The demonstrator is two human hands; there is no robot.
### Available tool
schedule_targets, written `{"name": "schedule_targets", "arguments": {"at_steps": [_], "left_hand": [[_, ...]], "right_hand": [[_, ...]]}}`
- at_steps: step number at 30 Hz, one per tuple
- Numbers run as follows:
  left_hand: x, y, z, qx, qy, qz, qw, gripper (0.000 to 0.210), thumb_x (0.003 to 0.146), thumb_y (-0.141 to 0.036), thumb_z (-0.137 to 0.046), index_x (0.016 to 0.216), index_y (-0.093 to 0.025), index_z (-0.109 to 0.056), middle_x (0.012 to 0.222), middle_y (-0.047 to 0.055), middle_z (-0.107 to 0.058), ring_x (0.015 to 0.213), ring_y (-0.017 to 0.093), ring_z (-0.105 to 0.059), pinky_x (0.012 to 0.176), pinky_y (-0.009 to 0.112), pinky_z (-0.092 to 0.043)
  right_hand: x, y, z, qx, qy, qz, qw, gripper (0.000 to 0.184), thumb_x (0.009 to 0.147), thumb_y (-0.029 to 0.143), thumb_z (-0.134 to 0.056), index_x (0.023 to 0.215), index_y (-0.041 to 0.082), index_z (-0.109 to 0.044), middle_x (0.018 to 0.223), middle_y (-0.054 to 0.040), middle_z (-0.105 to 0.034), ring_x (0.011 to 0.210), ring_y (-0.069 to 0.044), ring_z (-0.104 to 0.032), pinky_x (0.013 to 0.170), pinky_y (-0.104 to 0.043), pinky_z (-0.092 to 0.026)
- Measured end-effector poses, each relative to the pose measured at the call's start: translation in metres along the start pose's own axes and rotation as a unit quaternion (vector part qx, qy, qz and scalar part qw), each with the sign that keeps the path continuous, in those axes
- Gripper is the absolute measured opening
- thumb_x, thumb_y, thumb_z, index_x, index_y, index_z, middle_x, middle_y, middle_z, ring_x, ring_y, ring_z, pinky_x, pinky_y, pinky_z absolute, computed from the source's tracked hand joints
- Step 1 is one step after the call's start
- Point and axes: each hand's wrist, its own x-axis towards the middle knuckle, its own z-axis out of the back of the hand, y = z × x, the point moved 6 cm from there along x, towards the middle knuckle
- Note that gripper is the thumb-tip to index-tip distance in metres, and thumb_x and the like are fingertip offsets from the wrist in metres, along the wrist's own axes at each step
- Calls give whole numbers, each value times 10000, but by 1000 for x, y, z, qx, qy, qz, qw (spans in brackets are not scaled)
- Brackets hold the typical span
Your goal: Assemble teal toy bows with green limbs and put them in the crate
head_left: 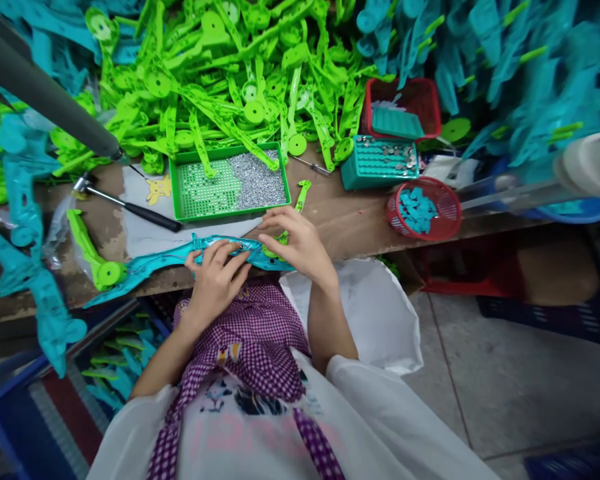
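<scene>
A long blue plastic shell [155, 265] lies open side up along the table's front edge, with small parts and what looks like a thin wire inside. My left hand [214, 277] rests over its middle, fingers bent onto the shell and gripping it. Above the shell's right end is my right hand [303, 245], its fingers stretched and apart, with nothing visible in them. Partly behind that hand, a green plastic arm piece [281, 241] lies at the shell's right end. Another green arm piece [91, 253] touches the shell's left part.
A green tray [177, 193] of small metal screws stands behind the shell, with a hammer [135, 212] to its left. A screwdriver [313, 165], a teal box [355, 175] and red baskets [450, 220] are at right. Green parts [255, 110] pile up behind. A powered driver [75, 113] hangs upper left.
</scene>
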Motion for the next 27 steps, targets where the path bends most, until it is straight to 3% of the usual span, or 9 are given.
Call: {"name": "schedule_targets", "arguments": {"at_steps": [4, 9, 21, 27], "left_hand": [[18, -2, -12, -13, 36, 26, 999, 138, 922, -314, -610, 1010, -277, -709, 1245, 63, -659, 1255, 308, -508, 1037, 568, -185], [30, 1, -28, -42, 82, 47, 995, 121, 917, -307, -615, 923, -261, -727, 1261, 76, -647, 1281, 328, -476, 1037, 620, -177], [28, 9, -40, -90, 104, 100, 985, 154, 923, -340, -607, 857, -260, -721, 1237, 64, -658, 1253, 310, -488, 1048, 636, -155], [27, 8, -40, -92, 99, 119, 984, 94, 893, -301, -647, 841, -255, -709, 1278, 57, -631, 1182, 299, -540, 1044, 630, -161]], "right_hand": [[-30, -36, -13, -95, 71, -48, 992, 127, 886, 263, -600, 998, 214, -634, 1109, -68, -637, 1128, -222, -583, 1006, -433, -438], [-35, -43, -24, -149, 100, -69, 981, 101, 916, 242, -531, 983, 234, -606, 1048, -41, -652, 1087, -201, -605, 1136, -484, -283], [-36, -47, -28, -140, 104, -87, 981, 103, 936, 290, -517, 919, 230, -598, 1085, -43, -644, 1106, -200, -595, 1135, -476, -223], [-34, -54, -31, -156, 65, -115, 979, 62, 900, 277, -543, 878, 220, -529, 915, -19, -629, 980, -187, -611, 1094, -429, -296]]}}
